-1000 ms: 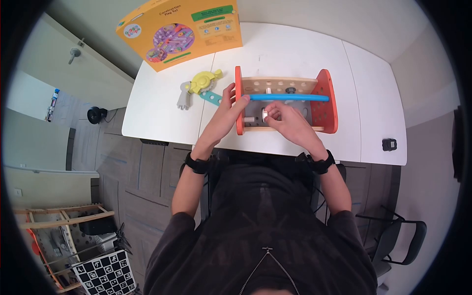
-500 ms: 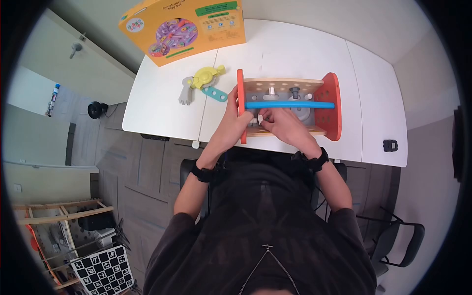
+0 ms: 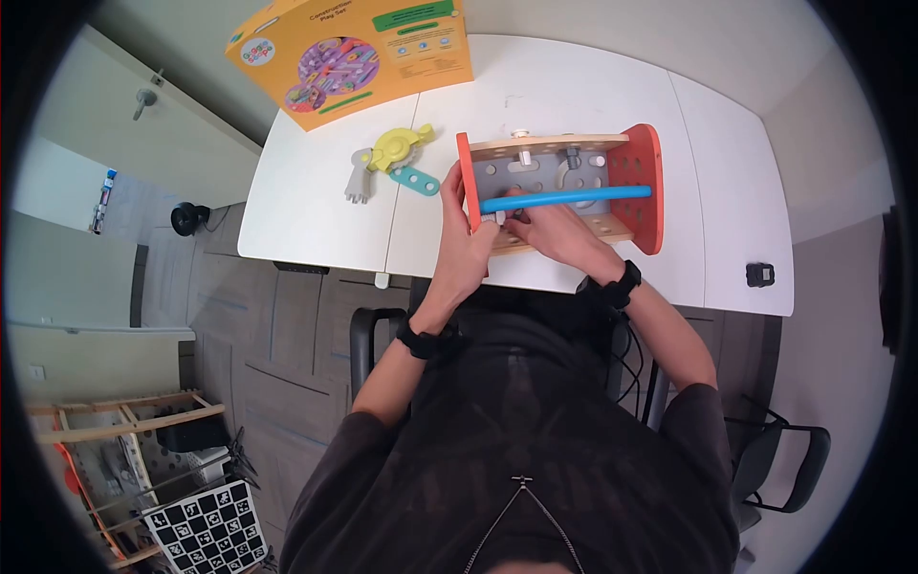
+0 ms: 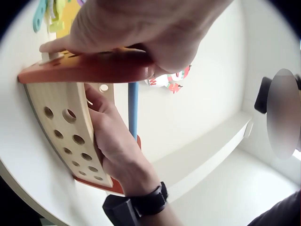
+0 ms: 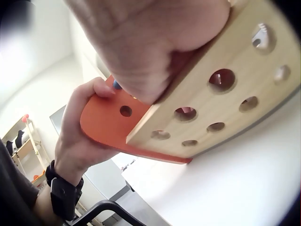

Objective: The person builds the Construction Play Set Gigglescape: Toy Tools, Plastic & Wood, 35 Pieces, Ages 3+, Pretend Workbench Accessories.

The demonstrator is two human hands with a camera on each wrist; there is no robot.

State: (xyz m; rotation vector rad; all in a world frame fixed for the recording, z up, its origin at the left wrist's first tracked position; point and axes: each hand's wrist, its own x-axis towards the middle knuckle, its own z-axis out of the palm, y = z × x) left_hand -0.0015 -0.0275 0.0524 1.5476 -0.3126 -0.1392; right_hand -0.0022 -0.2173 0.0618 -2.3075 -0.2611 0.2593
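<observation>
A toy toolbox (image 3: 644,191) has red end panels, perforated wooden sides and a blue handle bar (image 3: 574,197). My left hand (image 3: 463,253) grips its left red end panel (image 5: 106,120), thumb on the inner side and fingers outside. In the left wrist view a fingertip presses a pale round piece (image 4: 51,57) on the panel's outer face. My right hand (image 3: 559,232) reaches under the handle into the box, fingers pinching at a white nut beside the white threaded bolt (image 3: 491,218) at the left panel. The fingers largely hide the nut.
A white bolt (image 3: 523,155) and a grey one (image 3: 573,158) go through the far wooden side. Left of the toolbox lie a yellow-and-grey toy piece (image 3: 394,150) and a teal perforated strip (image 3: 415,182). An orange box (image 3: 354,62) stands behind; a small black device (image 3: 760,275) lies far right.
My right hand has moved left with the white nut, up to the bolt at the left panel. The toolbox has tilted, showing more of its far wall. My left hand keeps its grip.
</observation>
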